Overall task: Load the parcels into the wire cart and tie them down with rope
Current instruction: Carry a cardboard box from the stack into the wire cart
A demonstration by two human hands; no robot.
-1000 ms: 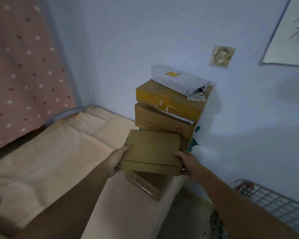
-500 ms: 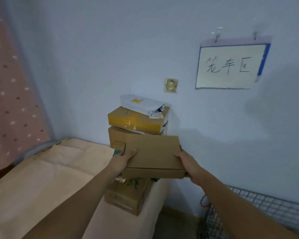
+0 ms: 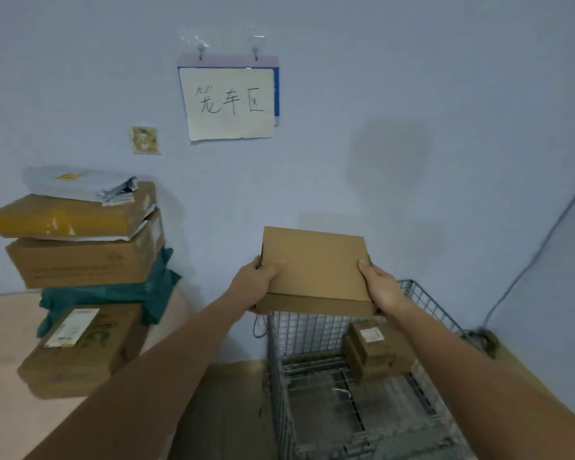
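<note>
Box (image 3: 314, 267) gripped at both sides: left hand (image 3: 258, 282) fingers curled round left edge, right hand (image 3: 380, 288) round right edge. Held above cart (image 3: 422, 303); one parcel (image 3: 374, 348) already inside.

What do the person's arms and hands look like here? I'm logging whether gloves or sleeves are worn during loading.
Both forearms are bare right to the bottom of the picture: no sleeve shows. The left hand and the right hand wear no gloves. No watch, wristband or ring shows on either, though the dim light hides fine detail.
</note>
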